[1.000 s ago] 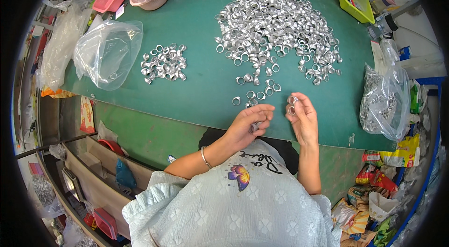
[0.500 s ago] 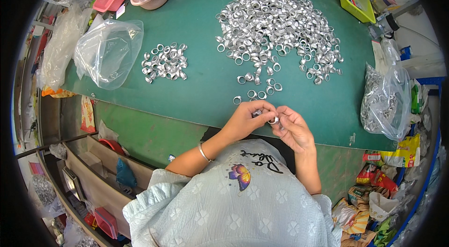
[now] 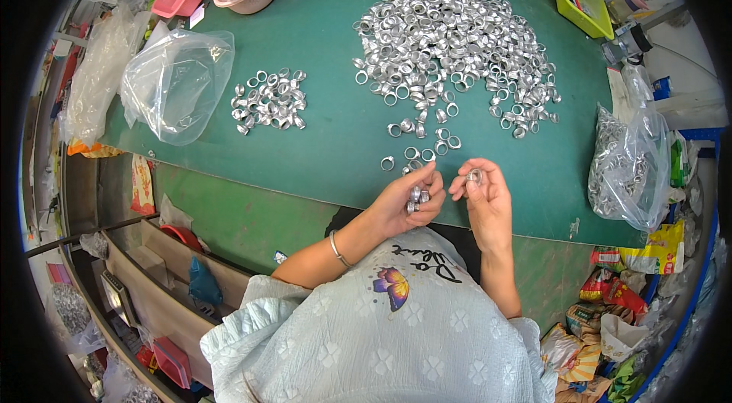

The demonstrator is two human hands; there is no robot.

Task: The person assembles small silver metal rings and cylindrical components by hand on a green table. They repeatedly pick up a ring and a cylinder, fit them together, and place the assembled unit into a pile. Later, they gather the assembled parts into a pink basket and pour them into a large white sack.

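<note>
Several silver rings (image 3: 415,198) rest in the curled fingers of my left hand (image 3: 406,203), which is turned palm up at the table's near edge. My right hand (image 3: 488,201), a little to the right, pinches one silver ring (image 3: 474,175) between thumb and fingertips. Just beyond my left hand lie a few loose rings (image 3: 412,153). Farther off spreads a large heap of rings (image 3: 457,37). To the left is a smaller pile of rings (image 3: 271,100), apart from the heap.
The green table (image 3: 328,128) carries a clear plastic bag (image 3: 179,86) at left and a bag of rings (image 3: 618,163) at right. Pink bowls (image 3: 263,0) and a yellow-green basket (image 3: 579,3) stand at the back. An open drawer (image 3: 164,266) is at lower left.
My hands have moved apart. My left hand has turned up, showing the rings in it, and my right hand has moved slightly right and up with one ring.
</note>
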